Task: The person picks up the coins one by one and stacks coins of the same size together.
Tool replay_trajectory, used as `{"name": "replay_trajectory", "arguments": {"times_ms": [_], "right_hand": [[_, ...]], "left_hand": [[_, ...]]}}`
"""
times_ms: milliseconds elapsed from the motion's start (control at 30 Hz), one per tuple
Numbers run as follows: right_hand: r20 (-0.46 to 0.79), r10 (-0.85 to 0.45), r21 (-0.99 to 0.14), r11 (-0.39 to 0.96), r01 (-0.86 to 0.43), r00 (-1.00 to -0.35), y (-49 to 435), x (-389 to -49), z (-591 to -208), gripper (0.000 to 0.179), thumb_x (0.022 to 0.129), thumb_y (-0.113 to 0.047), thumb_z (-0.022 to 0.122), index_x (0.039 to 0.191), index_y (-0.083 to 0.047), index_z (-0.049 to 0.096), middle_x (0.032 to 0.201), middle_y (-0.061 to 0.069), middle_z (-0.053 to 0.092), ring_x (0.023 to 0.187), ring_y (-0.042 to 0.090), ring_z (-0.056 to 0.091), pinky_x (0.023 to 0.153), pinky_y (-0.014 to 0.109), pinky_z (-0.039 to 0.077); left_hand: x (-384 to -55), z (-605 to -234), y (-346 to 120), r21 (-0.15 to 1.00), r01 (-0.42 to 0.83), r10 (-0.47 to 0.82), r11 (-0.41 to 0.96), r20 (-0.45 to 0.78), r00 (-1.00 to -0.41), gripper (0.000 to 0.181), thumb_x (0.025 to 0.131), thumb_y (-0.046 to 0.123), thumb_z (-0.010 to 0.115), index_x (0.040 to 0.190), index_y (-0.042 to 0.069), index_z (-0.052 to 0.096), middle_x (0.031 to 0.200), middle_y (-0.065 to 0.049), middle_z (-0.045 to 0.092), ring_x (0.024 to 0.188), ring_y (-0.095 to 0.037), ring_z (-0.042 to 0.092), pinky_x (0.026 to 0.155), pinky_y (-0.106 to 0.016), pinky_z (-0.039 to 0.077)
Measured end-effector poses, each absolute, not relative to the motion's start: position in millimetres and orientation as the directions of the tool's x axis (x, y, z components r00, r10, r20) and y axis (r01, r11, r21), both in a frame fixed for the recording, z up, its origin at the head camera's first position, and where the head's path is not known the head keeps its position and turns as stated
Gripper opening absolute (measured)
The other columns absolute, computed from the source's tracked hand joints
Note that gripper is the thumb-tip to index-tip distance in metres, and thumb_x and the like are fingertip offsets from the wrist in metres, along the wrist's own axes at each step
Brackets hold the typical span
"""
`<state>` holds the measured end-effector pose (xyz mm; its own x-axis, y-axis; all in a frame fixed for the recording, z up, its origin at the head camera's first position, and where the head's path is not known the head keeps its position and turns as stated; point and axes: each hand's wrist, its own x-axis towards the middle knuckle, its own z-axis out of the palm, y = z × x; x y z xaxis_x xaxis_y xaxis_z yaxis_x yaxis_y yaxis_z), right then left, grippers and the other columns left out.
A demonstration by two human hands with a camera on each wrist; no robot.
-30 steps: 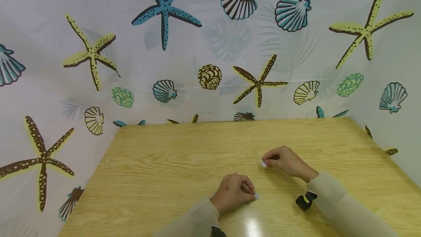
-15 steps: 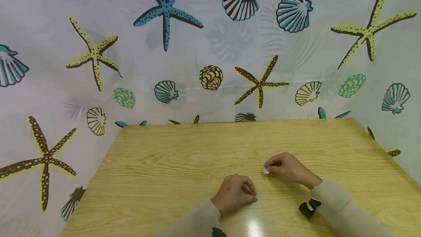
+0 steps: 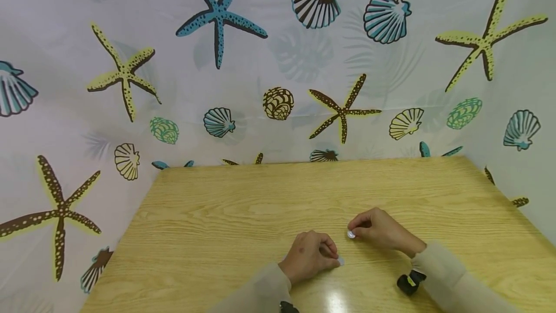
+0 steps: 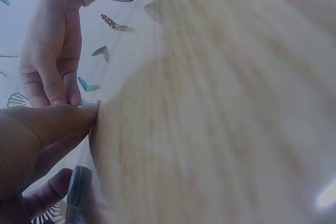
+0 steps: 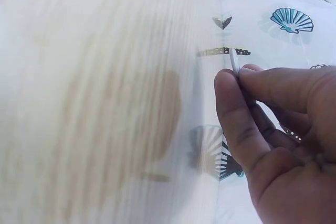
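My left hand (image 3: 307, 257) is low over the table, thumb and fingertips pinching a small whitish disc (image 3: 340, 260). In the left wrist view only a sliver of that disc (image 4: 98, 103) shows past the thumb. Beside the lower fingers there, a grey, thick-edged round thing (image 4: 77, 187) stands on edge; its kind is unclear. Farther back and to the right, my right hand (image 3: 379, 229) pinches another small, coin-like disc (image 3: 351, 234), pale and shiny. The right wrist view shows this disc (image 5: 234, 60) edge-on between thumb and index finger. The two discs are apart.
The wood-grain table (image 3: 226, 206) stretches around both hands. A white cloth (image 3: 243, 76) printed with starfish and shells hangs behind it and at both sides. Black wrist cameras (image 3: 409, 282) sit by the cuffs, and a bright glare spot (image 3: 335, 298) lies near the front.
My right hand has moved toward the front of the table with its disc, closer to the left hand. The disc now catches more light. My left hand has hardly moved.
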<state>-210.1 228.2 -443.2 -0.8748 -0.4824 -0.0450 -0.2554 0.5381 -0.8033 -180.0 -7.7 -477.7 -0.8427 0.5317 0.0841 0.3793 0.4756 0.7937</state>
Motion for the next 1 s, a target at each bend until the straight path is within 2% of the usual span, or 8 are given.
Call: {"name": "replay_trajectory", "arguments": {"times_ms": [200, 533, 1000], "right_hand": [[-0.049, -0.496, -0.822, 0.513, -0.248, -0.867, 227, -205, -444, 0.010, 0.093, -0.001, 0.068, 0.100, 0.003, 0.074, 0.101, 0.013, 0.072, 0.087, 0.018, 0.067, 0.071, 0.023, 0.054], [-0.066, -0.515, -0.839, 0.492, -0.232, -0.854, 227, -200, -449, 0.012, 0.093, -0.004, 0.070, 0.101, 0.004, 0.073, 0.099, 0.011, 0.073, 0.086, 0.015, 0.067, 0.072, 0.022, 0.054], [-0.099, -0.549, -0.882, 0.434, -0.182, -0.830, 224, -196, -453, 0.013, 0.092, 0.001, 0.069, 0.102, 0.009, 0.071, 0.097, 0.013, 0.072, 0.083, 0.012, 0.068, 0.071, 0.023, 0.056]], "left_hand": [[-179, -476, -8, 0.787, 0.387, 0.535, 0.481, 0.087, -0.841, 0.017, 0.079, 0.014, 0.087, 0.086, 0.017, 0.071, 0.079, 0.018, 0.072, 0.077, 0.008, 0.063, 0.093, -0.028, 0.049], [-180, -477, -8, 0.784, 0.399, 0.537, 0.476, 0.100, -0.837, 0.017, 0.079, 0.013, 0.087, 0.085, 0.017, 0.071, 0.078, 0.018, 0.072, 0.076, 0.008, 0.063, 0.090, -0.025, 0.049], [-181, -479, -8, 0.777, 0.407, 0.536, 0.480, 0.107, -0.837, 0.017, 0.079, 0.014, 0.086, 0.085, 0.018, 0.070, 0.078, 0.019, 0.072, 0.074, 0.009, 0.062, 0.088, -0.023, 0.049]]}}
